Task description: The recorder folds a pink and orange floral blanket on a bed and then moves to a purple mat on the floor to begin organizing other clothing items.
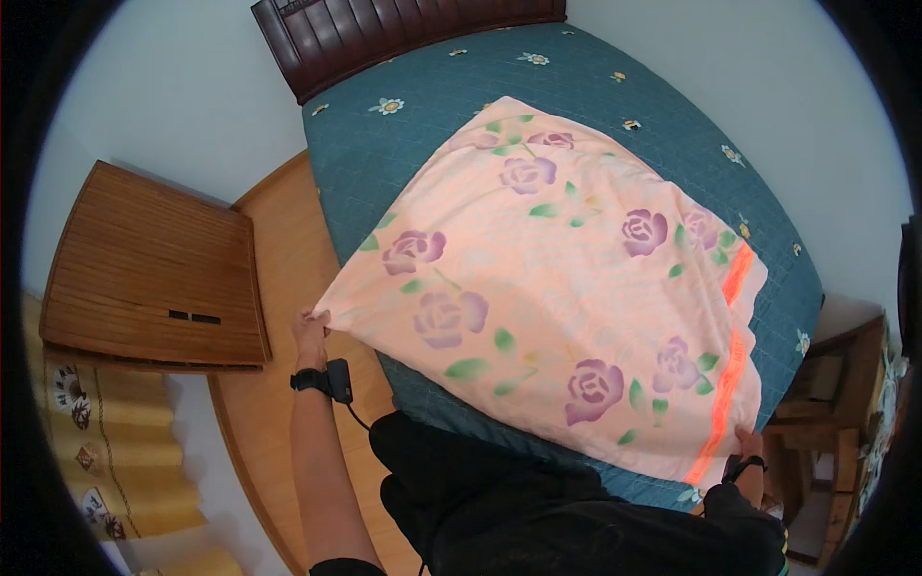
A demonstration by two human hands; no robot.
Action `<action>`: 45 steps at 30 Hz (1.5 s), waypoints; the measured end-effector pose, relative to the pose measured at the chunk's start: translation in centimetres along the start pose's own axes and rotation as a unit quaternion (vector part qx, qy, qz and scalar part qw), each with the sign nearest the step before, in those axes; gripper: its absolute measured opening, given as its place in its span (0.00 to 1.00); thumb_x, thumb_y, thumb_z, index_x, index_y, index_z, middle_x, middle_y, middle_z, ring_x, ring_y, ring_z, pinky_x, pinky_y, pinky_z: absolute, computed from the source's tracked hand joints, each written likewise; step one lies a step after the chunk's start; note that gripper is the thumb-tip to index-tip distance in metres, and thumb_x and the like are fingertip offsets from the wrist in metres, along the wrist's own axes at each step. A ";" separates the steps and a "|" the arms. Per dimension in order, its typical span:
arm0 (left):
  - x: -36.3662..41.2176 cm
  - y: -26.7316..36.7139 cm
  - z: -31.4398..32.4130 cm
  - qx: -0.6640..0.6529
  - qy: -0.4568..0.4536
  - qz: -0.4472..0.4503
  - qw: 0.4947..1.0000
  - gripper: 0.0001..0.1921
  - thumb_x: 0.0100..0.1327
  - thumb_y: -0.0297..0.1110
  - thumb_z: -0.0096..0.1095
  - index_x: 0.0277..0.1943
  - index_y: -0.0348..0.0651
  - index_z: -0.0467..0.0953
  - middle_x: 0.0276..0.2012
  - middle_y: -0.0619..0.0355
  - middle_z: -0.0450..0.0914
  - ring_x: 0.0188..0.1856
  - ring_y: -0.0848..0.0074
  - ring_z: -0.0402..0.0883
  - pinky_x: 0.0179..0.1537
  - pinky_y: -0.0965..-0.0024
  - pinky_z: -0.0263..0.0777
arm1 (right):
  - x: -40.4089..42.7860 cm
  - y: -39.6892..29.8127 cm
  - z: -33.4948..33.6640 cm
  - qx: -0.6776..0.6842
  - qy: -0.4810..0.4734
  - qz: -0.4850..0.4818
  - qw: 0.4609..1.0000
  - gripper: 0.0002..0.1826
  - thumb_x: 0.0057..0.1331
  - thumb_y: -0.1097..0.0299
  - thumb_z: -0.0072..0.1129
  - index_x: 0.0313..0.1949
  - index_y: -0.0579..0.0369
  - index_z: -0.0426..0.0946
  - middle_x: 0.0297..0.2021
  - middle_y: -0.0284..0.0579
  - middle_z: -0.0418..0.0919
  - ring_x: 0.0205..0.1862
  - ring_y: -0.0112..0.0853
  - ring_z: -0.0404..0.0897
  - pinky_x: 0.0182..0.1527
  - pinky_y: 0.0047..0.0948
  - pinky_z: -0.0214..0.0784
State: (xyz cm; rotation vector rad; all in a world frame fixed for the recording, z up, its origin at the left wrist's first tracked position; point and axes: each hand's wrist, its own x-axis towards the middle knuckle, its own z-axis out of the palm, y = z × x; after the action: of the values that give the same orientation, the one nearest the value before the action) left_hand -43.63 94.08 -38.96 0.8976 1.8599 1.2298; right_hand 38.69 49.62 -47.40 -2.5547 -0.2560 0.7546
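Note:
A pink cloth with purple roses and green leaves (518,288) is spread over a bed with a teal fitted sheet (382,151). My left hand (311,333) pinches its left corner, held out past the bed's side over the floor. At the lower right, my right hand (749,443) grips the near right corner, beside a bright orange band (724,403) along that edge. The cloth's near edge stretches between both hands. Its far corner lies on the sheet, and the right edge is wavy. A strap with a small black device (338,381) sits on my left wrist.
A dark wooden headboard (418,32) stands at the far end. A brown wooden cabinet (155,266) is on the left, above a yellow patterned curtain (115,461). Wooden floor (284,216) runs along the bed's left side. Wooden furniture (828,432) stands at the right.

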 end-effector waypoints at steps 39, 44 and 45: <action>-4.2 16.6 0.7 -0.076 -0.196 0.037 0.977 0.18 0.60 0.48 0.46 0.40 0.40 0.68 0.33 0.56 0.73 0.36 0.73 0.73 0.39 0.70 0.70 | 10.4 -34.0 -16.5 0.409 0.034 -0.355 0.840 0.21 0.59 0.55 0.48 0.39 0.65 0.69 0.33 0.42 0.73 0.32 0.26 0.70 0.31 0.26 0.64; -8.4 4.9 7.2 -0.045 -0.253 -0.078 0.963 0.17 0.58 0.43 0.49 0.43 0.38 0.65 0.34 0.53 0.72 0.31 0.72 0.74 0.31 0.69 0.70 | 9.0 -18.5 -2.7 0.012 0.072 -0.236 0.969 0.24 0.59 0.54 0.46 0.34 0.71 0.71 0.24 0.46 0.73 0.25 0.29 0.68 0.25 0.33 0.61; -8.8 4.2 10.4 -0.023 -0.303 -0.092 0.948 0.18 0.58 0.42 0.49 0.44 0.37 0.64 0.34 0.53 0.72 0.31 0.72 0.74 0.32 0.70 0.70 | 11.8 -13.2 -3.2 -0.126 0.095 -0.187 0.970 0.26 0.59 0.52 0.45 0.32 0.71 0.71 0.21 0.49 0.72 0.24 0.32 0.68 0.25 0.34 0.60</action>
State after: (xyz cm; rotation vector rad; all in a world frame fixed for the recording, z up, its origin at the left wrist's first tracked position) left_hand -29.76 92.48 -36.31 0.9224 1.3744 0.7626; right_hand 49.72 63.48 -44.23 -2.6706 -0.7872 0.3486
